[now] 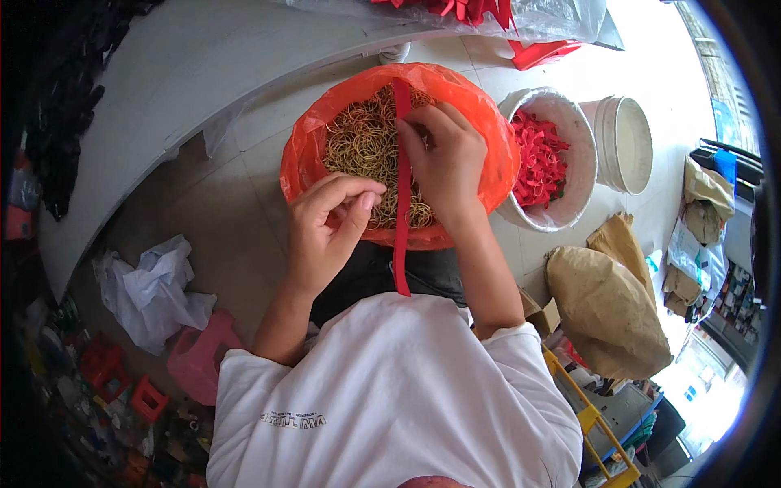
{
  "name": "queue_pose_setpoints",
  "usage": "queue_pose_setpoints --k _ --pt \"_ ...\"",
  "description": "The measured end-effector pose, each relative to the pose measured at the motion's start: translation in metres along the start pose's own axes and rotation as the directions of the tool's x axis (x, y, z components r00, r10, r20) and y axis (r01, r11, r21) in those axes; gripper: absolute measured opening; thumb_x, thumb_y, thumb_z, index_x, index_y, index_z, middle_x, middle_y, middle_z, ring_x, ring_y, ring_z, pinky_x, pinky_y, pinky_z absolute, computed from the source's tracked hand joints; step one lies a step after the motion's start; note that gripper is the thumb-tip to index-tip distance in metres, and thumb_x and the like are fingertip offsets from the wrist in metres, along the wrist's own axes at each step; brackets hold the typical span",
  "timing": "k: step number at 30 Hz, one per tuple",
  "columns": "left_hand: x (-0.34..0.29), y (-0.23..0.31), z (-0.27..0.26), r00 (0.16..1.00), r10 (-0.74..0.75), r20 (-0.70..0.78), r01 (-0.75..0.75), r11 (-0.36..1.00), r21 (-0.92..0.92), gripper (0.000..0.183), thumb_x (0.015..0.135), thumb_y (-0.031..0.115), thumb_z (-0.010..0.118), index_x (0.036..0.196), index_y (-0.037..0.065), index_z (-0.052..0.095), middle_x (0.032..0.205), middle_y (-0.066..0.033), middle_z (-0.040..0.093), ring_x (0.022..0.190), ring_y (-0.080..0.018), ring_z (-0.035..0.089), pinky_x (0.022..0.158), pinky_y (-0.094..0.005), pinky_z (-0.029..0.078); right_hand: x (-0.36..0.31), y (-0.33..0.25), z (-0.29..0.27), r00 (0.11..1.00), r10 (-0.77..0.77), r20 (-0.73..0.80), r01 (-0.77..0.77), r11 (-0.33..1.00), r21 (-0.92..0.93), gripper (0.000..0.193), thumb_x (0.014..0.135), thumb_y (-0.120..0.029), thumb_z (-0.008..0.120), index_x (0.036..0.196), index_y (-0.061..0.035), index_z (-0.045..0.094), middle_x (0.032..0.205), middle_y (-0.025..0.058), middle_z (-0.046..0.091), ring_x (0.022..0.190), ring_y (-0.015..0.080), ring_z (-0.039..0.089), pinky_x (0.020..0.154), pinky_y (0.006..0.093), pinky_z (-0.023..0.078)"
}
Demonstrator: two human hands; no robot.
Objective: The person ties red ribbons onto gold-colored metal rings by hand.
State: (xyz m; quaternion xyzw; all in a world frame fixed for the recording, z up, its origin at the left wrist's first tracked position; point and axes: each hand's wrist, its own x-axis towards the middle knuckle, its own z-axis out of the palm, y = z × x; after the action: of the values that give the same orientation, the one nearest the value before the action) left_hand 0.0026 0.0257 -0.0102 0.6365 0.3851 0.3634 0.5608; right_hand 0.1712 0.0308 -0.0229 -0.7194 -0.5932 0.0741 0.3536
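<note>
If right hand [449, 161], pinching red strip [403, 195], slackens, strip may slip across rings [356, 145], upper centre; left hand [324, 224]: fingertips close, hold unclear.

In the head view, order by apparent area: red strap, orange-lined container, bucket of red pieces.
1. Orange-lined container
2. Bucket of red pieces
3. Red strap, long but narrow

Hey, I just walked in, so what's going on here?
A person has both hands over an orange bag of gold rings. The right hand is at a red strip running across them; the left hand is beside it, fingers curled, its grip unclear. A bucket of red pieces stands to the right.
</note>
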Motion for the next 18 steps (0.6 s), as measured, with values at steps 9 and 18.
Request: queue_pose_setpoints --k 9,18 --pt "0.017 0.0 0.004 0.999 0.039 -0.029 -0.038 0.998 0.042 0.01 0.085 0.004 0.056 0.091 0.001 0.063 0.076 -0.005 0.061 0.063 -0.0073 0.057 0.054 -0.0205 0.044 -0.002 -0.011 -0.007 0.997 0.068 0.033 -0.064 0.994 -0.094 0.012 0.072 -0.011 0.07 0.079 -0.0035 0.064 0.07 0.0088 0.058 0.058 0.0221 0.058 0.054 0.0293 0.045" --pt "0.018 -0.008 -0.005 0.998 0.036 -0.05 -0.03 0.993 0.116 0.012 0.083 0.004 0.058 0.093 0.001 0.063 0.079 -0.005 0.062 0.061 -0.007 0.056 0.051 -0.0197 0.044 -0.016 -0.007 -0.023 0.998 -0.05 -0.04 0.05 0.999 -0.004 0.007 0.072 -0.009 0.068 0.073 -0.0047 0.062 0.067 0.0074 0.055 0.061 0.0235 0.057 0.052 0.0339 0.045"
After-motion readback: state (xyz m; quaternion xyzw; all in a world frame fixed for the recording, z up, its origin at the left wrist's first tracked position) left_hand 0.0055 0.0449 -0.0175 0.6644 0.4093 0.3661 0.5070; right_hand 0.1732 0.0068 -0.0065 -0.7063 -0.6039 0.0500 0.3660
